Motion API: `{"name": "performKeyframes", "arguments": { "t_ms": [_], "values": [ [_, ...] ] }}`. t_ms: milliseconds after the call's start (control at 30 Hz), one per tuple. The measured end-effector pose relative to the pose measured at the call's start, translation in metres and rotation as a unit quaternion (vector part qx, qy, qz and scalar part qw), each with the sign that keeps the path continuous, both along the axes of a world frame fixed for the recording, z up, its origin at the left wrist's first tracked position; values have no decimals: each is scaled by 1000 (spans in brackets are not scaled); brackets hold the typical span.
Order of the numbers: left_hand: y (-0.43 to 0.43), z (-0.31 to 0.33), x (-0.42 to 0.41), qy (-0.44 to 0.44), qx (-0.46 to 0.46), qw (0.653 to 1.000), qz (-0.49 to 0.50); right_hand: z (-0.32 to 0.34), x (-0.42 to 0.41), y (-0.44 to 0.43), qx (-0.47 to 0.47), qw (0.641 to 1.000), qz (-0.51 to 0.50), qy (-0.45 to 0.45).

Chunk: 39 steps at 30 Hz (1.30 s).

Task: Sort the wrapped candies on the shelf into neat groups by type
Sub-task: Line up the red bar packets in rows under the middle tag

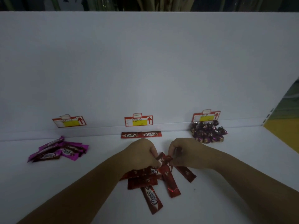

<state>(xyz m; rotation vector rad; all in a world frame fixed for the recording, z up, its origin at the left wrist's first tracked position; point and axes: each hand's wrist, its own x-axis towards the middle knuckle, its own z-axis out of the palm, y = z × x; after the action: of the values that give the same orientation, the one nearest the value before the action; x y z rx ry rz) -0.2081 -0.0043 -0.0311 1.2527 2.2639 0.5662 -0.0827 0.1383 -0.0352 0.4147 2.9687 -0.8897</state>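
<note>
From the head view, both hands meet low over the white shelf point(68, 188), knuckles up and fingers curled in. The left hand point(142, 154) and the right hand point(184, 152) each pinch the top ends of the red Choco sticks point(169, 181). The loose bundle fans out from under the two grips toward the person, some sticks overlapping and one lying printed side up at the near end. How many sticks each hand really has hold of is hard to tell.

Straight beyond the grip, two more red sticks point(141, 134) lie end to end against the back panel point(145, 70), just under the middle price label point(138, 121). Well off to the left of the grip sits a jumble of magenta sticks point(59, 151). Beyond the right hand, close to it, a heap of dark purple wrapped candies point(208, 131) crowds against the panel.
</note>
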Motion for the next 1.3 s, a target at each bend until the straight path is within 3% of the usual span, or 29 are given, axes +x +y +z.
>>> {"name": "performKeyframes", "arguments": {
  "t_ms": [167, 267, 333, 533, 633, 733, 833, 933, 1000, 1100, 1200, 1300],
  "values": [
    [-1, 5, -5, -99, 47, 993, 37, 5, 0, 9, -137, 990, -24, 0],
    [-4, 6, -11, -181, 94, 977, 66, 5, 2, 18, -274, 960, -50, 42],
    [-5, 7, -13, -214, 125, 965, 89, 5, 2, 22, -310, 945, -71, 80],
    [-7, 7, -24, -162, 195, 960, 118, 1, -4, 26, -364, 909, -137, 147],
    [-13, 6, -35, -84, 207, 969, 110, 0, -8, 25, -340, 914, -154, 160],
    [-22, 2, -49, 47, 150, 985, 76, -5, -22, 18, -288, 930, -180, 140],
    [-29, -9, -55, 111, 106, 986, 70, -11, -40, 9, -160, 958, -210, 108],
    [-37, -21, -54, 161, 133, 974, 89, -14, -47, 5, -4, 977, -200, 69],
    [-43, -29, -51, 221, 147, 962, 62, -16, -46, 5, 49, 978, -183, 82],
    [-51, -37, -43, 269, 118, 956, 20, -23, -41, 7, 59, 982, -97, 151],
    [-54, -41, -40, 268, 119, 956, 11, -28, -40, 8, 64, 984, 21, 163],
    [-55, -42, -39, 272, 109, 956, 6, -31, -44, 11, 77, 982, 11, 169]
  ]
}}
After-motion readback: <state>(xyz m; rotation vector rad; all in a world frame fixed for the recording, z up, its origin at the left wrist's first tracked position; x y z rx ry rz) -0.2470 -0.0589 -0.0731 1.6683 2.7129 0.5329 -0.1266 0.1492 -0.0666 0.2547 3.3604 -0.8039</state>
